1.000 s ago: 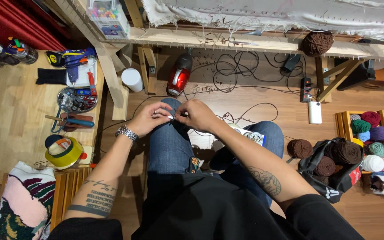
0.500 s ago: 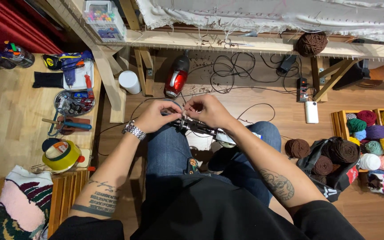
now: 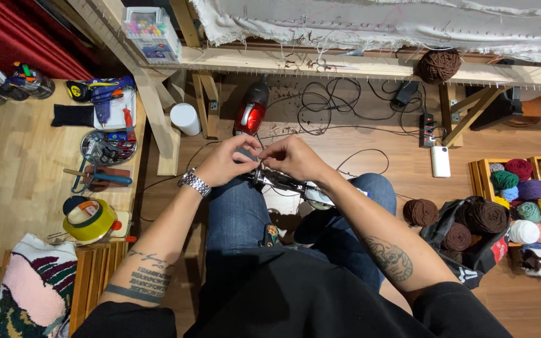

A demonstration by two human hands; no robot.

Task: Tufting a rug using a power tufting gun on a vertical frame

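I sit with a metal tufting tool lying across my lap, its pale handle end past my right knee. My left hand, with a metal watch on the wrist, pinches at the tool's front end. My right hand meets it there, fingertips closed on the same small part. Whether thread is between the fingers is too small to tell. Both forearms are tattooed.
A wooden frame with stretched cloth stands ahead, a brown yarn ball on its rail. Cables, a red hand vacuum and a power strip lie on the floor. Yarn balls fill a crate right; tools cover the table left.
Both hands have dropped slightly toward my lap and stayed joined at the tool's front end. The view has shifted a little.
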